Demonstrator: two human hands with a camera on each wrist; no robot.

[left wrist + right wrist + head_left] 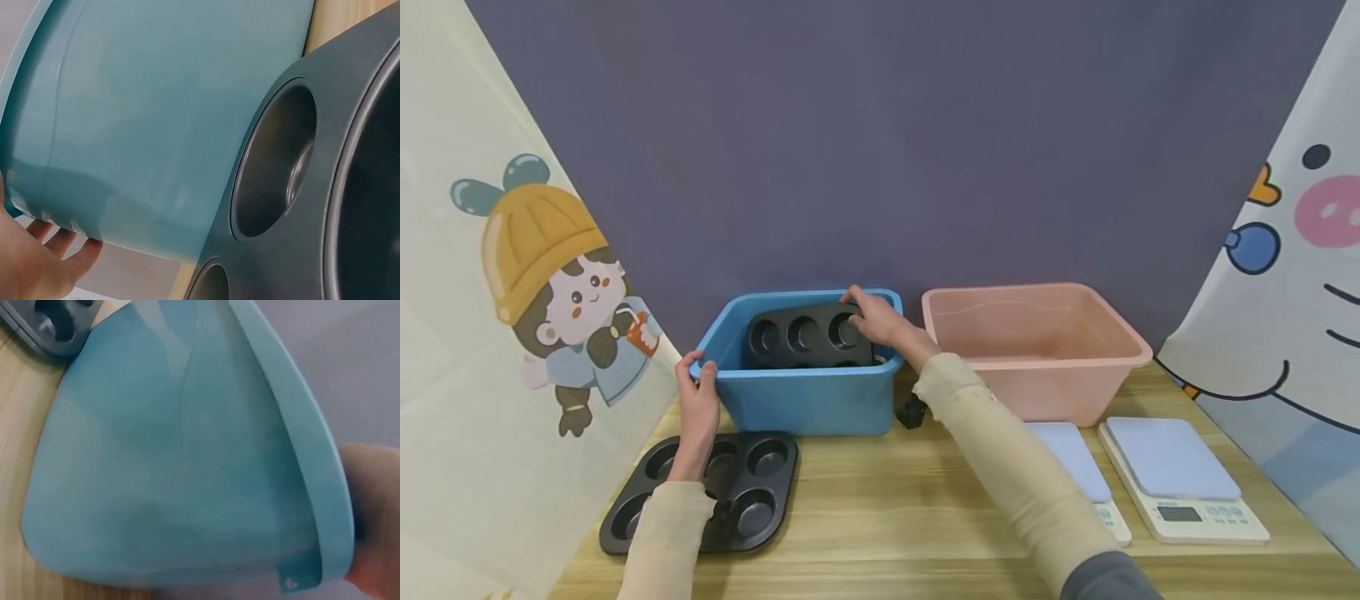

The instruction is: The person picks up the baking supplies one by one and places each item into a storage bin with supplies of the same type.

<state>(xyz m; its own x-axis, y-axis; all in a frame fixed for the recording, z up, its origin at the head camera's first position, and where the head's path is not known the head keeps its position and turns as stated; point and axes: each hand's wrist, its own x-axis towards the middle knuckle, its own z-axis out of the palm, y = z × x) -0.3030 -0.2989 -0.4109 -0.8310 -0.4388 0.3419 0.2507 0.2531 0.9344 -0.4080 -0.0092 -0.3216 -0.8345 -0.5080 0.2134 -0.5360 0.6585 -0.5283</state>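
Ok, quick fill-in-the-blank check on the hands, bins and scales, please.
1. The left hand holds the rim of the ____ bin.
2. The ____ hand is at the muffin pan inside that bin.
3. In front of the pink bin lie ____ scales.

Missing words: blue; right; two.

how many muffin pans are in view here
2: one pan in the blue bin, touched by the right hand, and another pan on the table in front of the bin. The bin's bottom is hidden, so more may lie there.
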